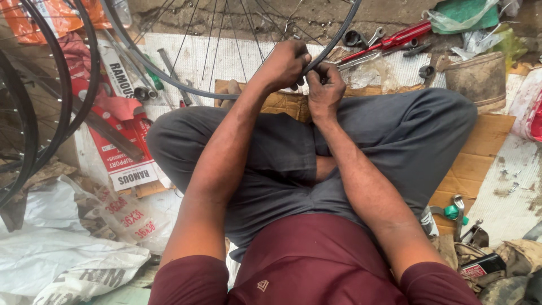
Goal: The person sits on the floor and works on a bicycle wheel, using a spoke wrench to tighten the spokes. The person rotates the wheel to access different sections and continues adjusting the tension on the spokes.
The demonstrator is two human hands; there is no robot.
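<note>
Black wheel rim [333,39], grey trousers [395,130], maroon shirt [316,260] — and red-handled tools [395,38] on brown cardboard [471,169].

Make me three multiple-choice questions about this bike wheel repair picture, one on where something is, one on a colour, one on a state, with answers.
1. Where do the red-handled tools lie?
A. On the ground beyond the person's right knee
B. In the lap
C. Inside the white sack

2. What colour is the person's shirt?
A. Green
B. Maroon
C. White

3. How do the hands stand to the wheel rim?
A. Both lie flat on the knees
B. Only one touches it
C. Both close on it, side by side

Answers:
1 A, they rest on the mat at upper right.
2 B, the cloth at the bottom is dark red.
3 C, the left hand and right hand each have a grip at the rim's lower edge.
</note>
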